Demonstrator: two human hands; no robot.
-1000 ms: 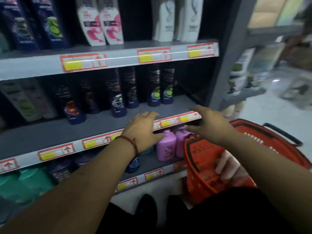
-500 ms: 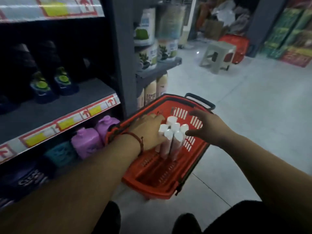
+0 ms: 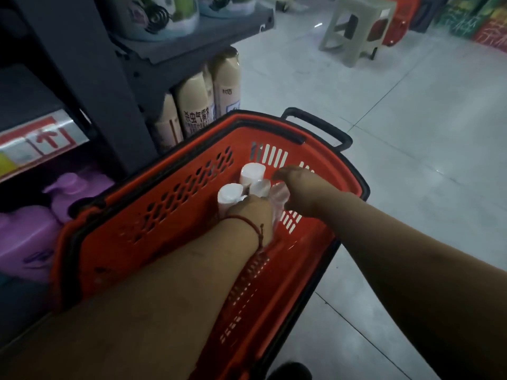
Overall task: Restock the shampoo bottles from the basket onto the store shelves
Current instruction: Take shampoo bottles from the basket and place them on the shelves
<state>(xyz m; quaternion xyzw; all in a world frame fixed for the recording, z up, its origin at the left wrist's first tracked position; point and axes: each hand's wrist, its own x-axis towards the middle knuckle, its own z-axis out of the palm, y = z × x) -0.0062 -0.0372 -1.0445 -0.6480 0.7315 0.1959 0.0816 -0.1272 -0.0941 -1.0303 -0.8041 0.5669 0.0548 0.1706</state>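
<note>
Several white-capped shampoo bottles (image 3: 252,174) upright in red basket (image 3: 175,165), left hand (image 3: 252,212), right hand (image 3: 299,187) apparently gripping them

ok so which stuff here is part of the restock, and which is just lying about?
Job:
- white bottles
- basket holding them
- shelf
- left hand and right hand, both on the white bottles

Lying about:
- purple bottles
- beige bottles
- stool
</note>
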